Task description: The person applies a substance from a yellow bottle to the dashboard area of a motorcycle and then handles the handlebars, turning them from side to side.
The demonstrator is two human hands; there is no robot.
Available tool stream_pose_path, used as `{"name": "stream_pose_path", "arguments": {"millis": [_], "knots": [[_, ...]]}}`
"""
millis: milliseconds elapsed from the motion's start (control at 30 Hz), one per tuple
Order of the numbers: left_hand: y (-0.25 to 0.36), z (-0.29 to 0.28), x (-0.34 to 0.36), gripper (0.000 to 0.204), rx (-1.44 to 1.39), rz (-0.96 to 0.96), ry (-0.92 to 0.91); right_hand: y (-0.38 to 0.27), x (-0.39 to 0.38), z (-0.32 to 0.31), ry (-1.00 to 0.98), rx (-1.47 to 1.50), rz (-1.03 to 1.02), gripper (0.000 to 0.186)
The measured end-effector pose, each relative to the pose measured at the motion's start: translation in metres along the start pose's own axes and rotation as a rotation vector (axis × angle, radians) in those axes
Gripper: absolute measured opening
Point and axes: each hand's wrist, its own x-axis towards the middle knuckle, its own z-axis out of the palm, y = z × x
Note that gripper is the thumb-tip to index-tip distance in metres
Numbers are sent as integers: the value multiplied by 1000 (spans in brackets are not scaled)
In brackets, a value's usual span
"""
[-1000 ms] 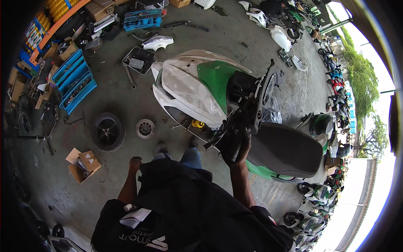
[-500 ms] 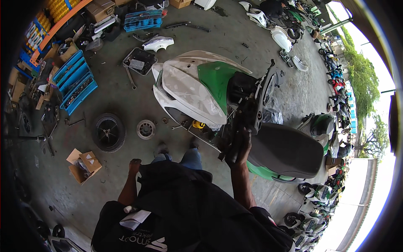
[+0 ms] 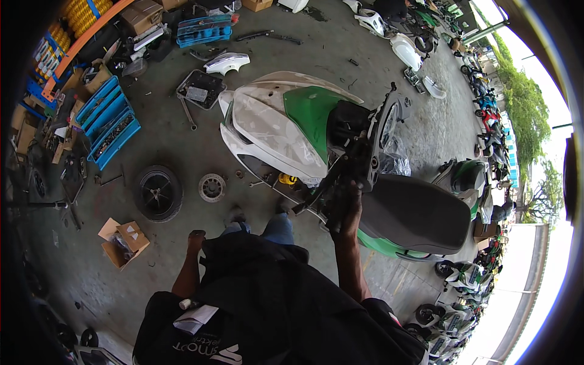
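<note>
A white and green scooter (image 3: 277, 131) with scuffed front panels stands ahead of me, its dark seat (image 3: 417, 213) to the right. Its black handlebar (image 3: 371, 161) is bare of covers. My right hand (image 3: 348, 210), dark over the fingers, is wrapped round the near end of that handlebar. From beside the hand a black lever (image 3: 310, 201) points left. My left hand (image 3: 196, 236) hangs low at my side, apart from the scooter; its fingers are hidden from this angle.
On the floor to the left lie a wheel (image 3: 158, 193), a brake disc (image 3: 212, 187), an opened cardboard box (image 3: 123, 243) and a blue toolbox (image 3: 109, 121). A black tray (image 3: 201, 89) and a white panel (image 3: 227, 62) lie farther off. Parked scooters (image 3: 462, 280) line the right.
The near end of the handlebar has turned slightly, and the black lever beside my right hand now sticks out farther left. My left hand has stayed in place.
</note>
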Motion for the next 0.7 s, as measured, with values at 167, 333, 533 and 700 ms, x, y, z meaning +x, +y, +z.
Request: {"name": "stream_pose_path", "arguments": {"millis": [167,333,533,700], "knots": [[-23,15,1,20,-10,215,168,-18,-13,33,-60,391,152,48],[-22,13,8,20,-114,-12,-28,21,19,-34,-317,328,130,58],[28,-2,18,23,-436,-662,-49,-20,-17,49,118,376,150,49],[-18,13,-4,20,-339,-325,29,0,-2,13,-96,422,59,51]]}}
